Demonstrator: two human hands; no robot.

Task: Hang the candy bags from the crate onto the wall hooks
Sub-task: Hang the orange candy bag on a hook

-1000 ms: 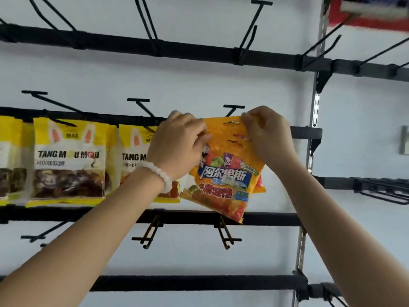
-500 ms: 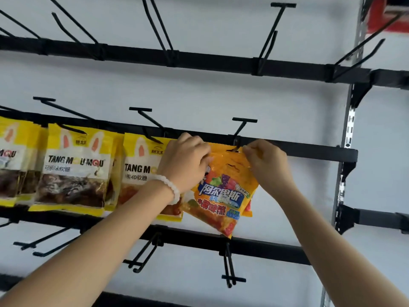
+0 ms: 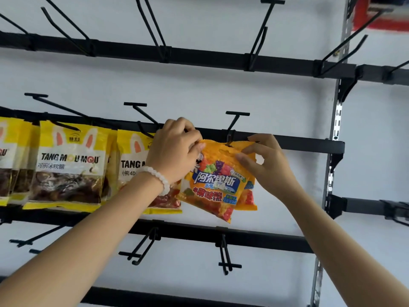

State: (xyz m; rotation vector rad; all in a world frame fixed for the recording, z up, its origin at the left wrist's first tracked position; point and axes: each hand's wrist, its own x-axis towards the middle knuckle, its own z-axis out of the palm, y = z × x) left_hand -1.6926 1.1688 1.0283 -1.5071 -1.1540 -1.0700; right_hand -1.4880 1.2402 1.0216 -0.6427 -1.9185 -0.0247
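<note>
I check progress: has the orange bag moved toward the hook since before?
Yes. The orange bag has moved up to the hook; its top edge now meets the rail.

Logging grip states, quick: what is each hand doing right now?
Left hand: pinches the orange candy bag's top left corner.
Right hand: pinches the bag's top right edge.

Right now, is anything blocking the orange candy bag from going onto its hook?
Nothing visible. The orange candy bag, held by the left hand and right hand, has its top edge at the hook; the yellow bags hang leftward.
</note>
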